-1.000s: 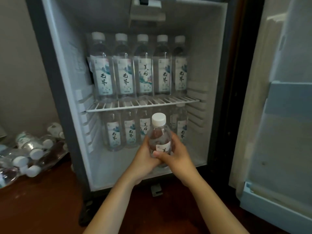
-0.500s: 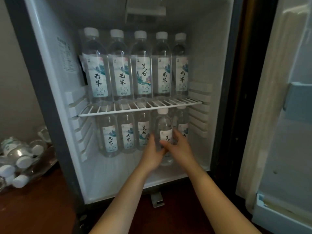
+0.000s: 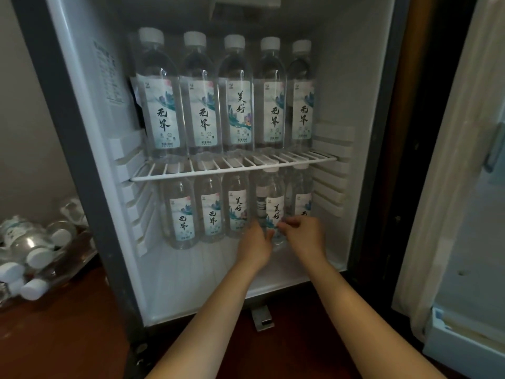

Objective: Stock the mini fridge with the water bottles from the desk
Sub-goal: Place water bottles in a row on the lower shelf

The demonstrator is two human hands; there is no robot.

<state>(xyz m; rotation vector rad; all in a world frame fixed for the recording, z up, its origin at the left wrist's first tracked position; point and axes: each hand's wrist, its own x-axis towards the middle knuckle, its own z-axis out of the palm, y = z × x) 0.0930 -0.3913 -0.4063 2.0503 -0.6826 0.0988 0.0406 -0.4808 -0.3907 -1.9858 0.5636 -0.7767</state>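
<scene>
The white-lined mini fridge (image 3: 363, 110) stands open, its door (image 3: 464, 187) swung out at 3 o'clock. On the white wire shelf (image 3: 232, 165) across the middle, five clear plastic water bottles with white caps and pale printed labels (image 3: 237, 97) stand upright in a row, touching side by side.

Below the shelf, on the fridge floor, a second row of five stands upright. The fourth bottle from the left, a clear water bottle with a white label bearing black brush characters (image 3: 270, 203), sits between its neighbours with its cap just under the wire shelf. Both hands are at its lower part. The left hand (image 3: 255, 242) reaches in from 6 o'clock, fingers curled round the left side of the bottle's base. The right hand (image 3: 303, 233) comes in from 5 o'clock, with bent fingertips (image 3: 282, 225) touching the label's lower edge on the right side. Whether the bottle's base rests on the fridge floor cannot be told, as the hands hide it.

At 9 o'clock, outside the fridge, a heap of more clear water bottles with white caps (image 3: 32, 253) lies on its side on the dark reddish-brown wooden table (image 3: 68, 337). A small grey metal bracket (image 3: 262, 320) sits below the fridge's front edge at 6 o'clock.
</scene>
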